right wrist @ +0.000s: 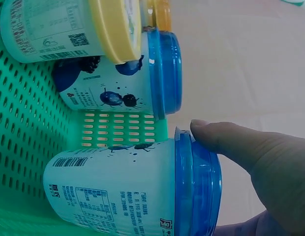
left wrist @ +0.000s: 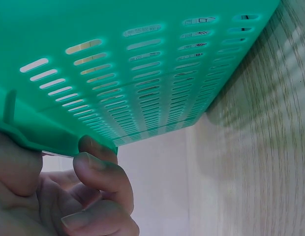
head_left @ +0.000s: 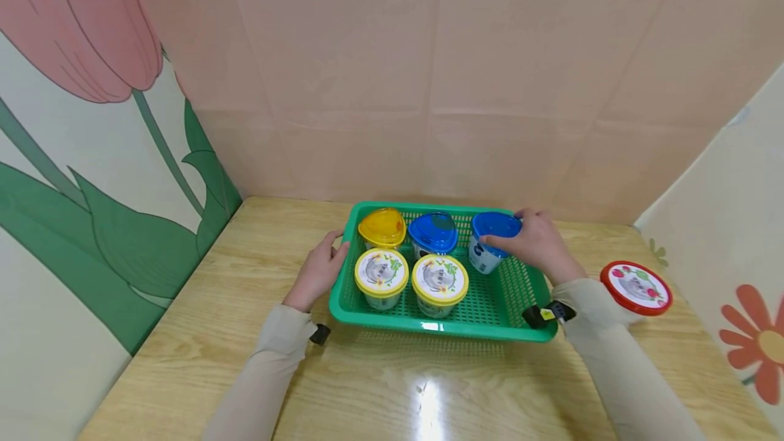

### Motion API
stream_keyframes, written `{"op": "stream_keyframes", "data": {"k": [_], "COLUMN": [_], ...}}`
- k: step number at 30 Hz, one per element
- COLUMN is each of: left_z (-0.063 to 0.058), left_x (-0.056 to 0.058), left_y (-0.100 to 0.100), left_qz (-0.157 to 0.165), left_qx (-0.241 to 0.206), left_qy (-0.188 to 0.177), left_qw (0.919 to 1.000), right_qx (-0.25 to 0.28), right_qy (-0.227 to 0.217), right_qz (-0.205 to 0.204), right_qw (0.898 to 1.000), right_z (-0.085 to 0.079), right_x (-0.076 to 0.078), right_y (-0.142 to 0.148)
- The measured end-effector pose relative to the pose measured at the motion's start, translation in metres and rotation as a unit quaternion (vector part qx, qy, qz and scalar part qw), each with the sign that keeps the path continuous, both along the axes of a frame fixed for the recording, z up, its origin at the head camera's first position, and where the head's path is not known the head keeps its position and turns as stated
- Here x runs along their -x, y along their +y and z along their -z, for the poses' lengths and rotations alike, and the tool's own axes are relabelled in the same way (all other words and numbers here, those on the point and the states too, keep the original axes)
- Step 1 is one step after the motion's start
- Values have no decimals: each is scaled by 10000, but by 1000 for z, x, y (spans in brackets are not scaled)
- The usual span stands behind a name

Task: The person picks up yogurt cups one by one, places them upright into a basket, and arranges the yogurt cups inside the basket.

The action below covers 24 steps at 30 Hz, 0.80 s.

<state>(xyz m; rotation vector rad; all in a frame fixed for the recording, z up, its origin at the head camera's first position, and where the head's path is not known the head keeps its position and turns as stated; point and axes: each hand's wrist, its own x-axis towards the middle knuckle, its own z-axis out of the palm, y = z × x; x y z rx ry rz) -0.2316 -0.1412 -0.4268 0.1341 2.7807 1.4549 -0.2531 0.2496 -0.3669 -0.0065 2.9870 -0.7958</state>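
A green plastic basket (head_left: 441, 327) stands on the table with several yogurt cups in it. My right hand (head_left: 539, 243) grips the blue lid of a yogurt cup (right wrist: 118, 189) at the basket's back right, thumb on one side of the lid and fingers on the other. My left hand (head_left: 320, 271) holds the basket's left rim; in the left wrist view its fingers curl under that rim. Beside the held cup sits another blue-lidded cup (head_left: 433, 233), then an amber-lidded cup (head_left: 382, 227). Two cups with yellow-edged lids, a left one (head_left: 382, 272) and a right one (head_left: 439, 279), stand in front.
A red-lidded tub (head_left: 637, 288) stands on the wooden table (head_left: 367, 386) right of the basket, partly behind the right sleeve. A plain pinkish wall covering (head_left: 392, 87) rises behind the table. Printed panels with a tulip and a flower flank it.
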Motion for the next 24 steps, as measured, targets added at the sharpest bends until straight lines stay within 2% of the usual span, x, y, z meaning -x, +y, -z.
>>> {"op": "stream_keyframes", "data": {"k": [24], "left_z": [1], "left_x": [0], "left_y": [0], "left_qz": [-9], "left_qx": [41], "left_qy": [17], "left_qw": [10000], "right_qx": [-402], "right_qy": [-104], "right_qz": [-224], "right_qw": [9989], "right_z": [6], "right_x": [5], "right_y": [-12]}}
